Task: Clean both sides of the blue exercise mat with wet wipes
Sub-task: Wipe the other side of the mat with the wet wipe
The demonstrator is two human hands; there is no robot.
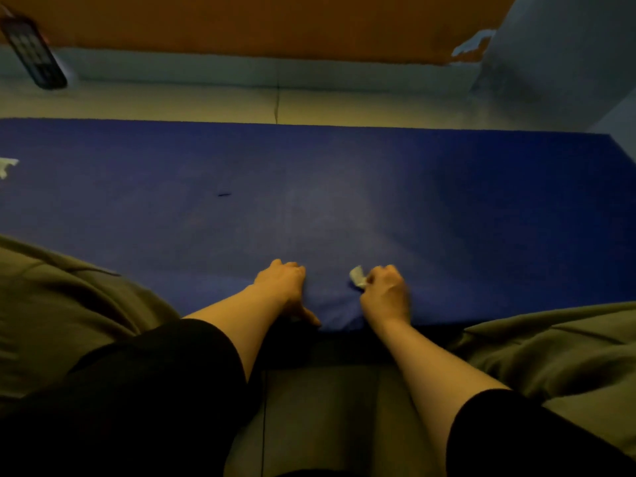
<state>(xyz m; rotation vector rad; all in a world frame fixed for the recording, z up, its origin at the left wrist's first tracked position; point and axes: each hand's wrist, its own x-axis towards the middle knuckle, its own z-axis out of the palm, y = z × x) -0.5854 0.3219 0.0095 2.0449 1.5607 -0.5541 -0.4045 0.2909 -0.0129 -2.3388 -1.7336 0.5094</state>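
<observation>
One blue foam exercise mat (pixel 378 187) is laid flat across the scene, running from the left edge to the right, on a pale tiled floor (pixel 206 101). Its near edge is lifted slightly in the middle, where two hands are placed on it.

The left hand (pixel 284 285) is set on the near edge of the mat, with the fingers curled over the top surface and the thumb tucked down against the edge, so that the mat is gripped. The right hand (pixel 385 292) is closed just to the right of it, also at the near edge; one small crumpled white wet wipe (pixel 358 277) is pinched in its clenched fingers and sticks out on the left side of the fist. Whether the mat's edge is also caught by the right hand cannot be told. The two hands are near each other but apart, with a raised fold of mat between them.

Two black sleeves (pixel 165 380) are seen, one on each arm, ending at the forearms. Olive-green fabric (pixel 51 304) is bunched at the near left and near right.

One more white scrap (pixel 7 166) is seen on the mat at the far left edge of the view. One dark remote control (pixel 34 53) is lying at the far left by the wall. An orange wall (pixel 241 22) is seen along the far side.
</observation>
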